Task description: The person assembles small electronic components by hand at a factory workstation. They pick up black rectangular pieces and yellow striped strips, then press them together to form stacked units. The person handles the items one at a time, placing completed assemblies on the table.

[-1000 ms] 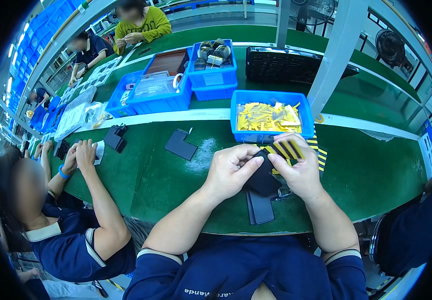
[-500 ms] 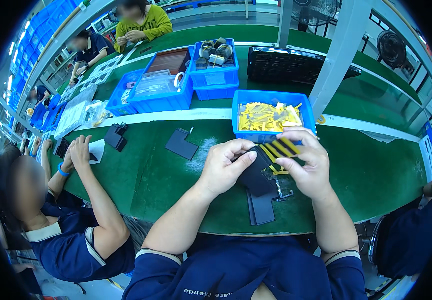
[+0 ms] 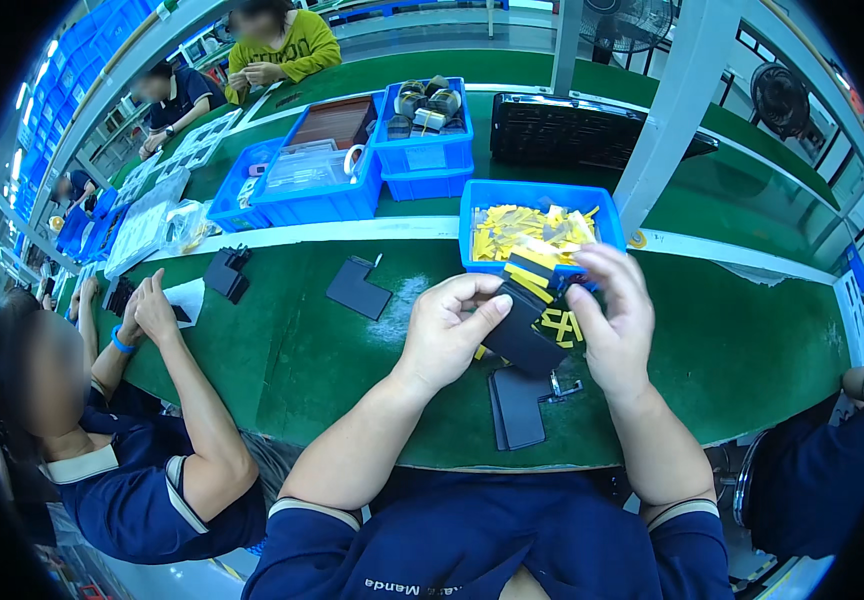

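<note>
My left hand (image 3: 449,332) pinches a flat black L-shaped piece (image 3: 530,338) above the bench, thumb on top. Yellow and dark strips (image 3: 530,275) lie along its far edge, beside my fingertips; whether they are stuck to it I cannot tell. My right hand (image 3: 614,315) hovers just right of the piece with its fingers apart, slightly blurred. Loose yellow strips (image 3: 562,326) rest on the bench behind the piece. Nearer me lie more black L-shaped pieces (image 3: 520,412), overlapping, with a small shiny part (image 3: 566,386) at their right edge.
A blue bin (image 3: 468,225) of yellow strips stands just beyond my hands. Another black L-shaped piece (image 3: 358,287) lies to the left on the green bench (image 3: 742,350). Blue bins (image 3: 332,205) line the back. A co-worker's hands (image 3: 152,310) are at far left; a white post (image 3: 662,130) rises behind.
The yellow-and-black striped sheet that was between my right fingers now shows at the far edge of the black piece. My right fingers have spread. The black piece has tilted a little.
</note>
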Action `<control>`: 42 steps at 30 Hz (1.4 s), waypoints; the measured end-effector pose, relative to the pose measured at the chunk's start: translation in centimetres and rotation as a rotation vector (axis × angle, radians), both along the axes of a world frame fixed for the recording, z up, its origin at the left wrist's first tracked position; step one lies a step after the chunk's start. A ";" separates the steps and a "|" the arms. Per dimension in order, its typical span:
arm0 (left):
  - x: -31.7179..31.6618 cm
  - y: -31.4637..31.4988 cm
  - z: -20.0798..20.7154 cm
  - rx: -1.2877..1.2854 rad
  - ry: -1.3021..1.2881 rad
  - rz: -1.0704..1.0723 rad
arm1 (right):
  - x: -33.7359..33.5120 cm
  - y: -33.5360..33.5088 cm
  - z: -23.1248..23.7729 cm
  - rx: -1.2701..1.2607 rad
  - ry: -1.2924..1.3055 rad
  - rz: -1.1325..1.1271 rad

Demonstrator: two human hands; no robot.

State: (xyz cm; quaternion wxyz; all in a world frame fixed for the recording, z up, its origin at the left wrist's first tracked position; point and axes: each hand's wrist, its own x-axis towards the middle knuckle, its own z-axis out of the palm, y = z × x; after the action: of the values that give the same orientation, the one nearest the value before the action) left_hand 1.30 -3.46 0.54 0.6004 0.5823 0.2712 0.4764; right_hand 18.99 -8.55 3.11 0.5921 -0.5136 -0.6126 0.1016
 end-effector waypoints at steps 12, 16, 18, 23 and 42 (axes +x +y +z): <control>0.5 -1.1 0.7 0.628 0.331 0.273 | -1.1 -1.1 0.3 0.014 -0.241 0.031; 0.6 -1.1 1.1 0.853 0.376 0.253 | -0.5 -0.9 0.6 -0.064 -0.162 0.175; 0.7 -1.0 1.1 0.910 0.384 0.226 | -0.6 -0.9 1.1 0.007 -0.268 0.180; 0.6 -1.2 1.5 0.995 0.402 0.181 | -0.2 -1.1 1.5 0.151 -0.513 0.213; 0.6 -1.4 1.3 0.683 0.329 0.276 | 0.2 -0.8 1.3 0.171 -0.656 0.077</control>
State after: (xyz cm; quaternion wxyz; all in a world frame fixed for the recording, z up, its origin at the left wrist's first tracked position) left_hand 1.86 -4.91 1.88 0.2515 0.7749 0.2654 0.5156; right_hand 19.17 -9.34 4.38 0.4000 -0.4440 -0.7957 -0.0987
